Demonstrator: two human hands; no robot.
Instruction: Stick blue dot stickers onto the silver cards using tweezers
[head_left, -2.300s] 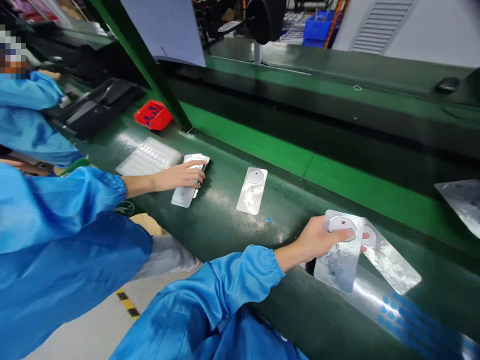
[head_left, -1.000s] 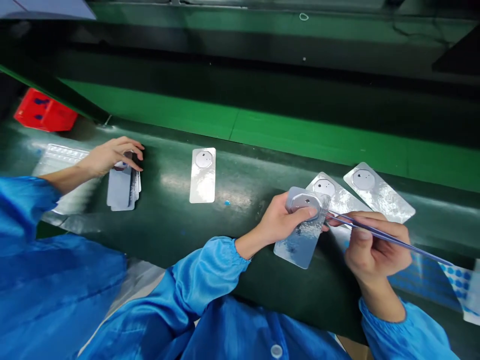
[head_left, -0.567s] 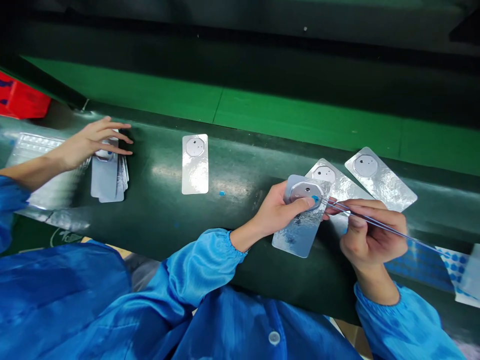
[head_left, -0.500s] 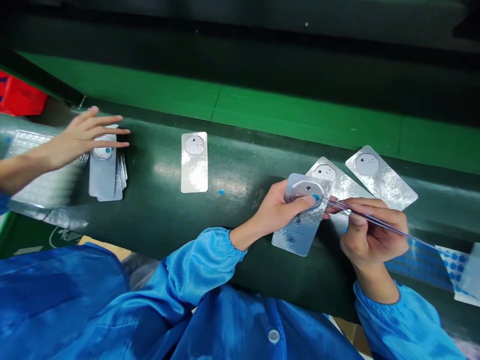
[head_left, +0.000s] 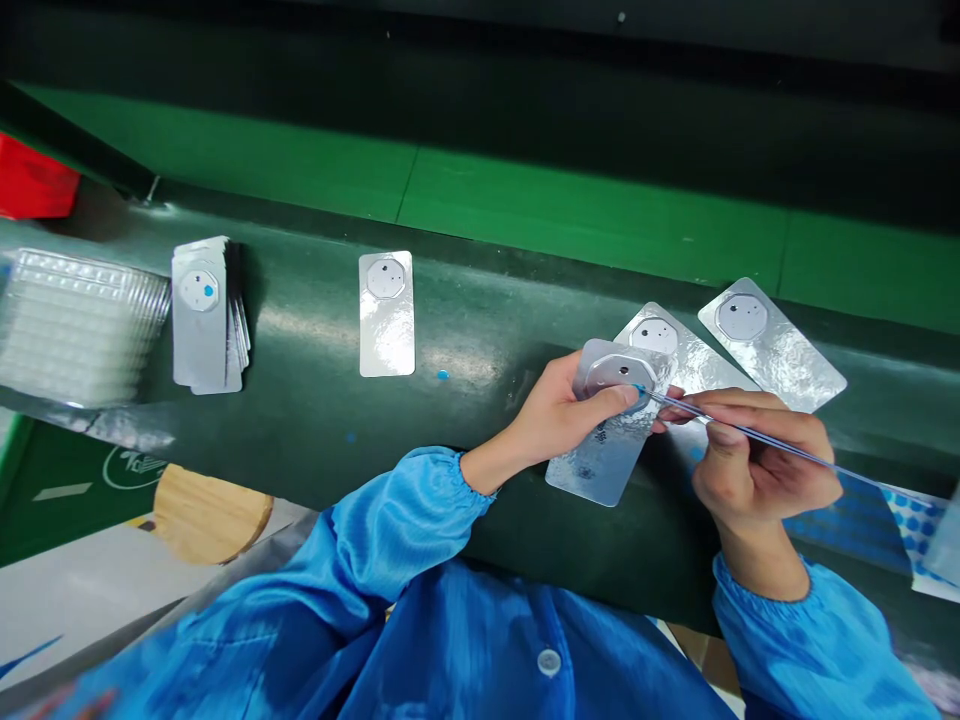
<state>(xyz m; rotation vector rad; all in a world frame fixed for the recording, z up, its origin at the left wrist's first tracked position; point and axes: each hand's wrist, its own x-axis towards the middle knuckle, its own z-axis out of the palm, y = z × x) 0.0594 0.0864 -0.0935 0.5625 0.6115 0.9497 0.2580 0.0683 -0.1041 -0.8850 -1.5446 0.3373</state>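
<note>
My left hand [head_left: 559, 412] grips a shiny silver plate [head_left: 609, 425] with a round octagonal insert near its top, thumb pressed on the insert's edge. My right hand [head_left: 754, 462] pinches thin tweezers [head_left: 757, 437] whose tips touch the insert beside my thumb. Two more silver plates [head_left: 772, 343] lie side by side just behind the held one on the dark green belt [head_left: 315, 400]. A sheet of small blue dot stickers [head_left: 911, 515] lies at the right edge.
One silver plate [head_left: 386, 312] lies alone mid-belt, and a stack of plates [head_left: 204, 315] with a blue dot on top sits to its left. A clear plastic tray [head_left: 71, 325] and a red bin [head_left: 34, 185] are far left. A loose blue dot [head_left: 443, 375] lies on the belt.
The co-worker's hand has left the stack at the left and is out of view. My tweezers' tips have moved onto the insert of the held plate. The camera shifted slightly right.
</note>
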